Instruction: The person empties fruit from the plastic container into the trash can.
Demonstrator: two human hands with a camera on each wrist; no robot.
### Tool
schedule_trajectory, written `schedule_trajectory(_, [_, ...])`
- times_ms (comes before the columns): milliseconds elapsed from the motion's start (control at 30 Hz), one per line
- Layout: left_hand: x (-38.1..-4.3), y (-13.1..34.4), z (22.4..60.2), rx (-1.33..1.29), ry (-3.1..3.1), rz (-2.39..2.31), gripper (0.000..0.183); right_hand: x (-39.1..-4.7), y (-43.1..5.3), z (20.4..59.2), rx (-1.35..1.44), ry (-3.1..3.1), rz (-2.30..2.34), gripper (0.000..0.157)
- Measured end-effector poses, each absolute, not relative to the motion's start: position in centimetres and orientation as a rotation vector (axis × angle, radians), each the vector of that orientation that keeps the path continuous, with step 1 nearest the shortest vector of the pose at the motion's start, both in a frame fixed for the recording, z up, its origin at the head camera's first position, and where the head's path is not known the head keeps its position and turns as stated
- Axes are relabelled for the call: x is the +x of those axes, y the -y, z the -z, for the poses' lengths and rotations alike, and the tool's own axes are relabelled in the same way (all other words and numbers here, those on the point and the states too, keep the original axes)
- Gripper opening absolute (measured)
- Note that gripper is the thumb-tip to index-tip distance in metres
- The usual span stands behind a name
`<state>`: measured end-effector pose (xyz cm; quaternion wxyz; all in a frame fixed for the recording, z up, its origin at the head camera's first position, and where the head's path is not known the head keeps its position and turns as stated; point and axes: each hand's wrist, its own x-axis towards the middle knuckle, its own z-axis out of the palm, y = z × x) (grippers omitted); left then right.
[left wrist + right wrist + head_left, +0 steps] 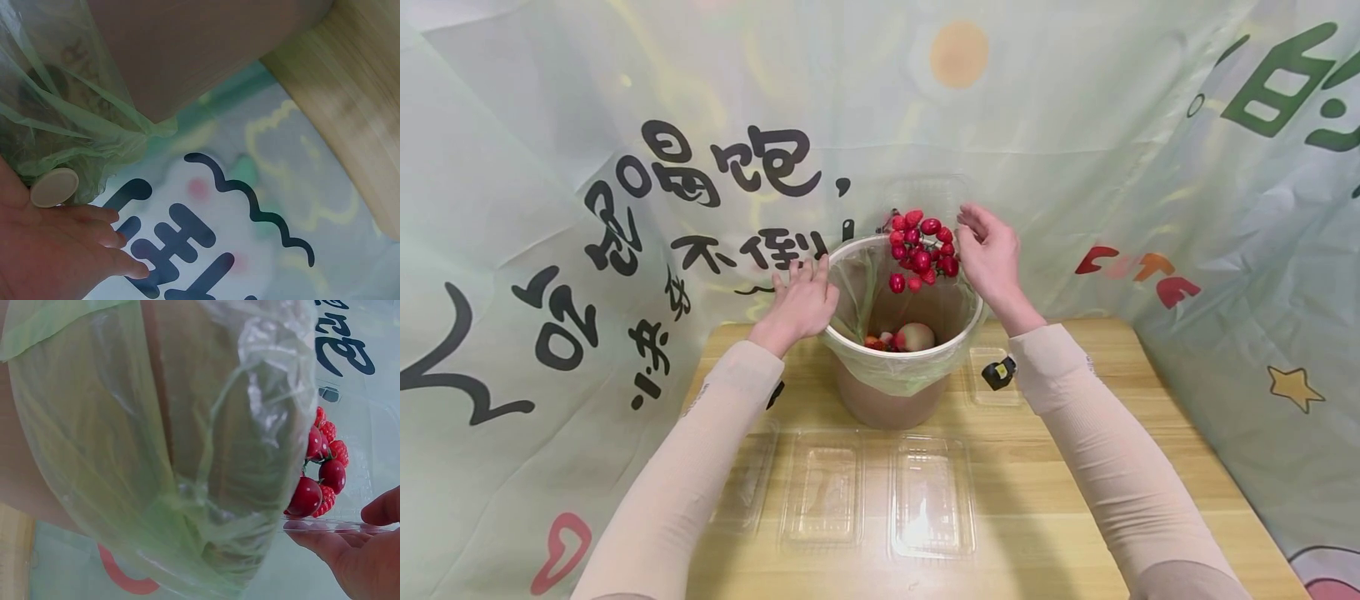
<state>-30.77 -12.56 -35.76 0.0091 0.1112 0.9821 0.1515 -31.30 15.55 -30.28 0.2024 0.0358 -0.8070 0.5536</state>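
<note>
A brown bin (891, 400) lined with a thin green plastic bag (887, 371) stands on the table. My left hand (803, 298) is at the left of its pale rim (958, 337); in the left wrist view its fingers (94, 234) are extended beside the bag. My right hand (992, 254) pinches the edge of a clear plastic container (337, 525) between thumb and fingers. Against this container, above the bin's far right side, is a bunch of red berries and small round fruits (921, 260) on green stems. Inside the bin lie a large pale round fruit (917, 337) and smaller red pieces.
Clear plastic trays (823, 492) lie in a row on the wooden table (1030, 533) in front of the bin. Another clear tray (992, 396) lies to its right, under my right wrist. A printed cloth (1075, 125) hangs close behind and at both sides.
</note>
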Motion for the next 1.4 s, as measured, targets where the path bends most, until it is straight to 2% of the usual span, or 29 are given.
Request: schedule_trajectory(1400, [-30.83, 12.56, 35.77, 0.358, -3.059, -0.475, 0.068, -31.11, -15.27, 31.06, 0.081, 2.067, -1.62, 0.037])
